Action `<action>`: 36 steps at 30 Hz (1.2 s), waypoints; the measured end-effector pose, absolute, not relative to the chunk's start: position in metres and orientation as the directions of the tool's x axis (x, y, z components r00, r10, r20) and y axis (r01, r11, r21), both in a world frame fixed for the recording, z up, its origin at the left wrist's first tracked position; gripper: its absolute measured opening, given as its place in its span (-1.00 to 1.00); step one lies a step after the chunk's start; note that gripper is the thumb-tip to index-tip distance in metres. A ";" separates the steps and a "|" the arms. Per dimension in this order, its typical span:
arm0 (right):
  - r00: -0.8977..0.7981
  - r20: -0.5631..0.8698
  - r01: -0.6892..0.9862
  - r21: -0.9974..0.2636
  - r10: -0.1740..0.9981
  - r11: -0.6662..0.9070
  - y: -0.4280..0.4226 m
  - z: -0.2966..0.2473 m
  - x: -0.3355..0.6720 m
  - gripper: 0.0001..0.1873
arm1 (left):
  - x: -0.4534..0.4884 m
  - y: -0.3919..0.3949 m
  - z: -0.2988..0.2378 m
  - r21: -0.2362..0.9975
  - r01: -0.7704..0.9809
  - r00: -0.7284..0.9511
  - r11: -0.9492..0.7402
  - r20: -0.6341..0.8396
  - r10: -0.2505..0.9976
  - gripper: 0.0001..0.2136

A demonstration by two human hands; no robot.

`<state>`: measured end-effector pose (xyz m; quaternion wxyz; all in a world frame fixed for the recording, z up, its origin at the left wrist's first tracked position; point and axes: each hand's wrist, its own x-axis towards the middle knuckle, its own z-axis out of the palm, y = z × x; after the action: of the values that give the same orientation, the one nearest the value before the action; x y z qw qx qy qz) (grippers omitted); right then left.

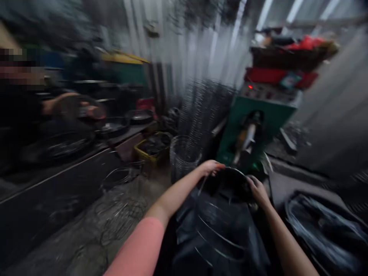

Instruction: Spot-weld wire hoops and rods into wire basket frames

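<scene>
In the head view, a round wire frame with several thin metal hoops hangs over my lap, blurred by motion. My left hand is closed on its upper rim at the far left side. At the right side of the same rim, my right hand has its fingers wrapped round the wire. Just beyond both hands stands a green machine with a metal shaft pointing towards me. Whether the frame touches the machine, I cannot tell.
Stacked wire pieces rise from a wire basket beside a yellow crate. Loose wire hoops litter the floor. At left a co-worker's hands hold a round part over a bench. A bag-lined container is at right.
</scene>
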<state>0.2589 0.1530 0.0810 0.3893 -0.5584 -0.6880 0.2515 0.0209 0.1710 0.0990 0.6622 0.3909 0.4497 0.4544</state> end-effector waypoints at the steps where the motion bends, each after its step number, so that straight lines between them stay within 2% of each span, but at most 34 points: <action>1: -0.061 0.249 0.562 -0.792 0.967 0.239 0.154 0.079 0.259 -0.62 | 0.020 0.175 0.093 0.926 -0.208 0.243 0.314 -0.262 0.934 -0.78; 4: -0.077 0.181 0.501 -0.843 0.980 0.195 0.161 0.070 0.267 -0.64 | 0.020 0.187 0.075 0.940 -0.146 0.315 0.307 -0.250 0.916 -0.78; 9: -0.102 0.074 0.370 -0.923 0.992 0.107 0.161 0.058 0.275 -0.62 | 0.023 0.188 0.060 0.975 -0.150 0.254 0.164 -0.122 0.960 -0.80; 13: -0.113 0.081 0.322 -0.940 0.990 0.113 0.161 0.052 0.275 -0.64 | 0.024 0.188 0.059 0.988 -0.094 0.254 0.126 -0.098 0.962 -0.79; 16: -0.104 0.141 0.340 -0.925 0.985 0.169 0.163 0.046 0.275 -0.66 | 0.023 0.191 0.057 0.996 -0.035 0.268 0.079 -0.066 0.961 -0.77; 19: -0.104 0.255 0.423 -0.863 0.961 0.275 0.166 0.038 0.275 -0.68 | 0.021 0.195 0.052 0.999 0.021 0.301 0.046 -0.050 0.952 -0.72; 23: -0.160 0.377 0.570 -0.719 0.912 0.397 0.169 0.026 0.275 -0.70 | 0.019 0.199 0.047 0.996 0.089 0.336 0.022 -0.050 0.940 -0.64; 30: -0.245 0.415 0.761 -0.478 0.876 0.439 0.174 0.015 0.279 -0.65 | 0.019 0.203 0.048 0.977 0.210 0.386 -0.027 -0.058 0.920 -0.58; 33: -0.258 0.426 0.778 -0.441 0.867 0.448 0.175 0.013 0.280 -0.65 | 0.019 0.207 0.047 0.948 0.297 0.426 -0.111 -0.028 0.904 -0.56; 36: -0.265 0.428 0.774 -0.440 0.864 0.456 0.177 0.012 0.279 -0.67 | 0.022 0.210 0.046 0.889 0.360 0.466 -0.282 0.091 0.880 -0.58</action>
<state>0.2790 0.1766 0.0116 0.3167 -0.5169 -0.7921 0.0710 0.0215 0.2102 0.0461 0.4287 0.7410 0.4185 0.3033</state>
